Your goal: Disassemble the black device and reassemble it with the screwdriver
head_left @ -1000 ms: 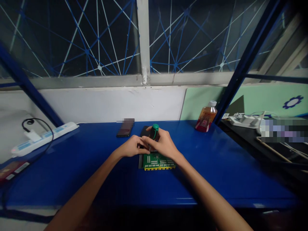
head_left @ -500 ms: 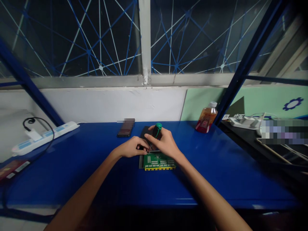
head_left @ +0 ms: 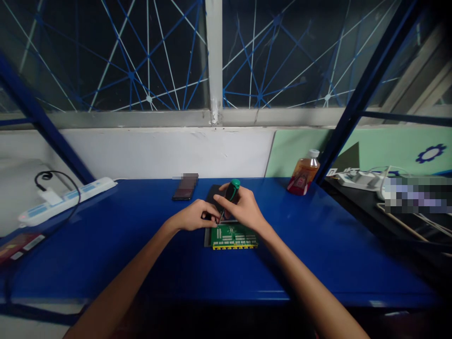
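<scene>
A green circuit board with a yellow strip along its near edge lies on the blue table. My right hand is closed round a screwdriver with a green and black handle, tilted, its shaft pointing down to the board's far left corner. At that corner my left hand has thumb and fingers curled together near the screwdriver's tip; whatever they pinch is too small to make out. Behind the board is a dark flat object, partly covered by my hands.
A phone lies behind my left hand. A bottle of reddish drink stands at the back right by the blue frame post. On the left are a white power strip with a black cable and a dark red box.
The screwdriver handle has shifted and turned slightly to the right in my right hand. My left hand stays at the board's far left corner.
</scene>
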Demonstrator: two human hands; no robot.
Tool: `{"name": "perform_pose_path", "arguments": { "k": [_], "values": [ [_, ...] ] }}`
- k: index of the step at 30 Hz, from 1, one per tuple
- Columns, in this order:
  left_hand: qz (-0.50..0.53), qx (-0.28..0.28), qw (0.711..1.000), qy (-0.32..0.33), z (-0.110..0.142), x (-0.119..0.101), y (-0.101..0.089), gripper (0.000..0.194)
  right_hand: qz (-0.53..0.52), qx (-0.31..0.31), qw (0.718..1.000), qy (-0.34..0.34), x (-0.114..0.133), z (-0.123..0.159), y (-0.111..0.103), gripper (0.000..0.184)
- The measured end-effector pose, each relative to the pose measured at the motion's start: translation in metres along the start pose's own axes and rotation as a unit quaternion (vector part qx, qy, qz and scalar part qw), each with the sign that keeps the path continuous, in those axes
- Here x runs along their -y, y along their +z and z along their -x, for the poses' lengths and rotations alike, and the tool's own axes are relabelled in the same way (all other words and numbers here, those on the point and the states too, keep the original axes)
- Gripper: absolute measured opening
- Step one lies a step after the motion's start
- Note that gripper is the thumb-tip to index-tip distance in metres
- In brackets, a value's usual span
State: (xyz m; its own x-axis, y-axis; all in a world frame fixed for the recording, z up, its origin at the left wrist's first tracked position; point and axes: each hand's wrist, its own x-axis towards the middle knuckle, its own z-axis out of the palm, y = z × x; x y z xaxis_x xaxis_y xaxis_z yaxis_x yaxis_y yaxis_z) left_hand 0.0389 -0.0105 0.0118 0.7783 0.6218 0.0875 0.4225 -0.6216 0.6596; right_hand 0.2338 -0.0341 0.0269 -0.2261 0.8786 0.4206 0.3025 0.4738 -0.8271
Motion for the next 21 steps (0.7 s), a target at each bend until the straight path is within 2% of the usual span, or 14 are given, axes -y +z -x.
{"name": "perform_pose_path", "arguments": {
  "k": [5, 9, 13, 15, 17, 19, 21],
  "values": [
    [-0.001, -0.056, 0.998, -0.010, -0.004, 0.005, 0.008, 0.018, -0.018, -0.004, 1.000, 0.005, 0.002, -0.001, -0.005, 0.036],
    [0.001, -0.095, 0.995, -0.029, -0.006, 0.006, 0.011, 0.025, -0.005, -0.061, 0.998, 0.008, 0.001, -0.007, -0.019, 0.037],
    [-0.006, -0.108, 0.993, -0.040, -0.014, -0.001, 0.013, 0.027, 0.060, -0.165, 0.985, -0.005, -0.011, -0.011, -0.049, 0.041],
    [-0.031, -0.103, 0.994, -0.026, -0.022, -0.008, 0.014, 0.026, 0.132, -0.210, 0.969, 0.004, -0.025, -0.011, -0.068, 0.041],
    [-0.075, -0.095, 0.993, -0.005, -0.034, -0.016, 0.015, 0.024, 0.228, -0.228, 0.946, 0.025, -0.044, -0.010, -0.086, 0.042],
    [-0.137, -0.096, 0.986, 0.010, -0.049, -0.023, 0.016, 0.023, 0.323, -0.203, 0.921, 0.080, -0.063, -0.007, -0.101, 0.040],
    [-0.199, -0.091, 0.976, 0.010, -0.065, -0.027, 0.018, 0.022, 0.387, -0.143, 0.898, 0.149, -0.080, -0.004, -0.110, 0.040]
  ]
}}
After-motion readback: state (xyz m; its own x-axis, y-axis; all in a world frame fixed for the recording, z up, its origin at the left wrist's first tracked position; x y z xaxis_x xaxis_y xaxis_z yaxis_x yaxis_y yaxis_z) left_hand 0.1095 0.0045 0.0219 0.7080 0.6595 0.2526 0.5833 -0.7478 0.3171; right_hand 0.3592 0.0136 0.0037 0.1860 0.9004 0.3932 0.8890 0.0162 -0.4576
